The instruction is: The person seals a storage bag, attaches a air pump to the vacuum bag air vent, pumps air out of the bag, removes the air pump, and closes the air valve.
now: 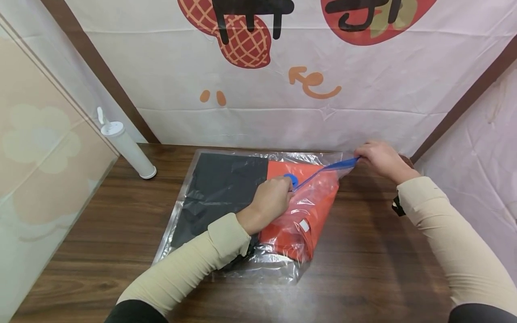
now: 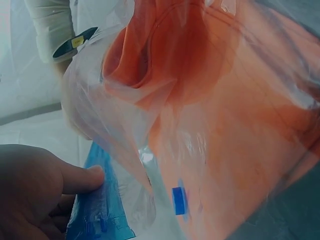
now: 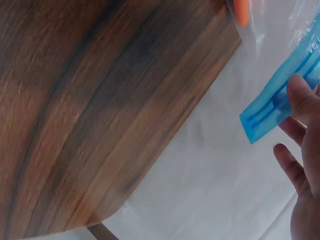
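A clear plastic storage bag (image 1: 258, 267) lies on the table with a folded black cloth (image 1: 226, 193) and a folded orange garment (image 1: 300, 215) inside. Along its open-looking right side runs a blue zip strip (image 1: 340, 164), lifted off the table. My left hand (image 1: 271, 197) pinches the strip above the orange garment, the thumb flat against the blue band (image 2: 97, 200) in the left wrist view. At the strip's far end, my right hand (image 1: 379, 158) pinches the corner between thumb and finger. A round blue valve (image 1: 291, 180) shows just beyond my left hand.
A white hand pump (image 1: 131, 150) stands at the back left of the brown wooden table (image 1: 363, 269), near the side wall. Behind the table hangs a printed cloth backdrop (image 1: 258, 89), and the right side is curtained too.
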`<state>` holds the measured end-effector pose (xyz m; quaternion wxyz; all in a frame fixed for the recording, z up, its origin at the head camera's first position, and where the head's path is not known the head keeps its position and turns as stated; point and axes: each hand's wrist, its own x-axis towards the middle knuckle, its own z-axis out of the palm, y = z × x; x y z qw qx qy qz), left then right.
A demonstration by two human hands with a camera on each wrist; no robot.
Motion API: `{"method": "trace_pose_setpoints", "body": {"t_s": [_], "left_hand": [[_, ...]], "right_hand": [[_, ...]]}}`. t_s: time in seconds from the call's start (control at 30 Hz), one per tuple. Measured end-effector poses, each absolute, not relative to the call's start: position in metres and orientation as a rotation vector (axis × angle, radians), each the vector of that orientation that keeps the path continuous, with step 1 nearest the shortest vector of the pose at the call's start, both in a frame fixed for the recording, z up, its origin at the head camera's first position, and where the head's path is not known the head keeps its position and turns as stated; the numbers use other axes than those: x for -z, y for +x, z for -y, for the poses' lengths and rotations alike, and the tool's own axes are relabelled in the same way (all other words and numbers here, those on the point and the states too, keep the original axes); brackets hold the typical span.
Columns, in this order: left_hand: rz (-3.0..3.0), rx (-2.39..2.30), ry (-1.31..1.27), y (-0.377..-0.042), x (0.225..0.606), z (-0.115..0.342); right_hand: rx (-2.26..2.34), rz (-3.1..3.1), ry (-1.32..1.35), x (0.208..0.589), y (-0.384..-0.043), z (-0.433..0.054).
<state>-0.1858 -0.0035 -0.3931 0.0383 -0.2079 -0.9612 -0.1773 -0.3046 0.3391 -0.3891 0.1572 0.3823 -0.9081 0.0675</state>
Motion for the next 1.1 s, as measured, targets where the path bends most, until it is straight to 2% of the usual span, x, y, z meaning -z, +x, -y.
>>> {"method": "trace_pose_setpoints", "body": {"t_s": [0.57,0.8,1.1], "left_hand": [[2.937,0.548,-0.662,-0.186,0.393,0.007],[2.919,0.564,-0.673,-0.184,0.39,0.007],[2.905,0.571,-0.678,-0.182,0.392,0.007]], "right_hand": [[-0.336,2.644,1.063,0.386,-0.305,-0.331],[-0.166,2.796,0.954,0.379,-0.308,-0.331],[0.157,2.677,1.025,0.384,-0.315,-0.332]]}}
